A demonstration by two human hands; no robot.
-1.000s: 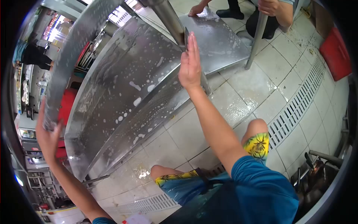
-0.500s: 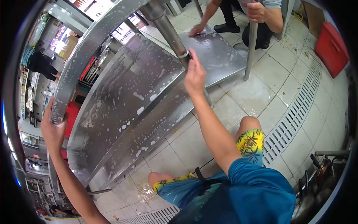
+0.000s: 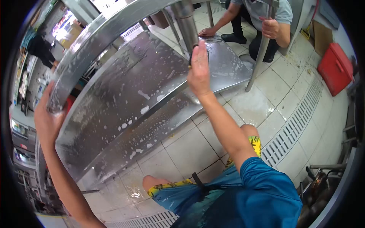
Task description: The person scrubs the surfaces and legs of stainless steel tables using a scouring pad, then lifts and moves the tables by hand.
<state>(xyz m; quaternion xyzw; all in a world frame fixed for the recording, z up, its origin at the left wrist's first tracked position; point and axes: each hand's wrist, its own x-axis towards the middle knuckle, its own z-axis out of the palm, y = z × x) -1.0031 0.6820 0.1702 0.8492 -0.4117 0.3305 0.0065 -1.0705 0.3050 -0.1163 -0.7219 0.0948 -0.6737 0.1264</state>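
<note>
A curved metal rim [image 3: 81, 57], wet with suds, crosses the upper left, and my left hand [image 3: 49, 117] grips its lower end between thumb and fingers. My right hand [image 3: 199, 72] is beside a round metal leg [image 3: 187, 28], its fingers straight and pressed together. A small dark item shows between that palm and the leg; what it is cannot be made out. Below the rim lies a broad metal shelf [image 3: 125, 87] covered with foam spots. A second metal panel [image 3: 226, 70] extends beyond the leg.
A crouching person [image 3: 272, 26] rests one hand on the far panel and holds a metal leg [image 3: 260, 60]. A red container [image 3: 335, 69] stands at the right. A floor drain grate [image 3: 292, 123] crosses wet tiles. Pans [image 3: 319, 190] are at lower right; another person [image 3: 38, 45] is far left.
The view has shifted, and more of the crouching person shows. My right hand's fingers now overlap the leg and dark item more. My left hand stays on the rim's end.
</note>
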